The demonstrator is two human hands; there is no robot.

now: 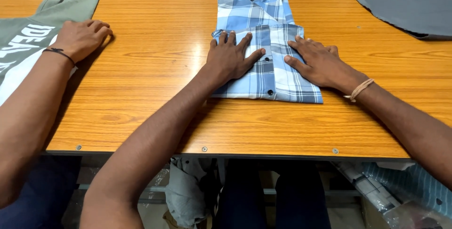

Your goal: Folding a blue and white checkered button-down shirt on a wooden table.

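Seen from the head camera, looking down: a blue and white checked shirt (263, 45) lies folded into a neat upright rectangle in the middle of an orange wooden desk (155, 92), its collar at the far end and its buttoned front running down the centre. The person's left hand (231, 59) rests flat on the near left part of the shirt, fingers (225, 38) spread and pointing away, thumb angled towards the row of dark buttons. The right hand (316, 62) lies flat on the near right part, fingers spread and pointing left across the cloth, with a pale band round its wrist. Neither hand pinches anything; both palms press down on the fabric. The work appears to be at the smoothing stage, the fold already made and the hands flattening it. A next move would seem to call for even pressure sliding outwards, so the edges stay square and the front does not bunch. At the far left, another person's hand (82, 37), with a dark cord at the wrist, rests curled on the desk just beside a green printed garment (28, 40). At the far right corner lies a grey cloth (405, 3). Under the near edge of the desk, bundles of cloth and clear wrapped packs (405, 191) show dimly.
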